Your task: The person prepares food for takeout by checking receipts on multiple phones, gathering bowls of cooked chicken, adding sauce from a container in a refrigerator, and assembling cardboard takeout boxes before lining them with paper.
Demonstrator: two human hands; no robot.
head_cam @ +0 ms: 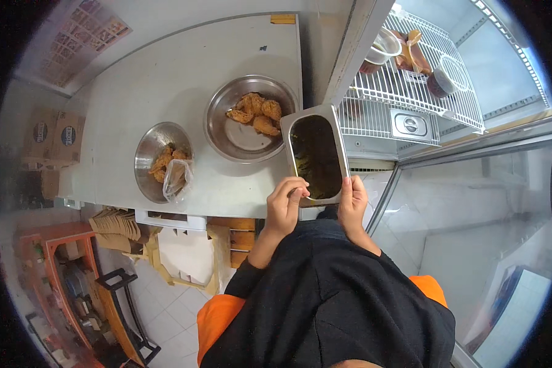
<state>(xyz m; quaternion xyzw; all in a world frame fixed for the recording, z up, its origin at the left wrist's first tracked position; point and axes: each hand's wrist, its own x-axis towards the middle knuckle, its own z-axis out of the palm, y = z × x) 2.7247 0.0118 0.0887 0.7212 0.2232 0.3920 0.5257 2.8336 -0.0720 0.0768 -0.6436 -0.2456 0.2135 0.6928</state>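
Both my hands grip a rectangular stainless steel food pan (343, 152) in front of my body, at the table's right edge. Dark greenish-brown liquid (316, 152) fills much of what shows inside it. My left hand (285, 202) holds the near left corner, its thumb and index finger close together at the rim. On the near right side, my right hand (353, 202) has its thumb up along the wall. Left of the pan, a large steel bowl (250, 149) holds several pieces of fried chicken (257, 112). A smaller steel bowl (143, 161) contains more fried chicken (163, 162) and a clear plastic bag (178, 179).
At right stands a fridge with its glass door (469, 207) swung open. Its wire shelf (423, 99) bears plastic tubs (444, 80) and a tied bag of brown sauce (413, 53); a lidded steel pan (411, 124) sits lower. Cardboard boxes (55, 133) stand beyond the white table (165, 78).
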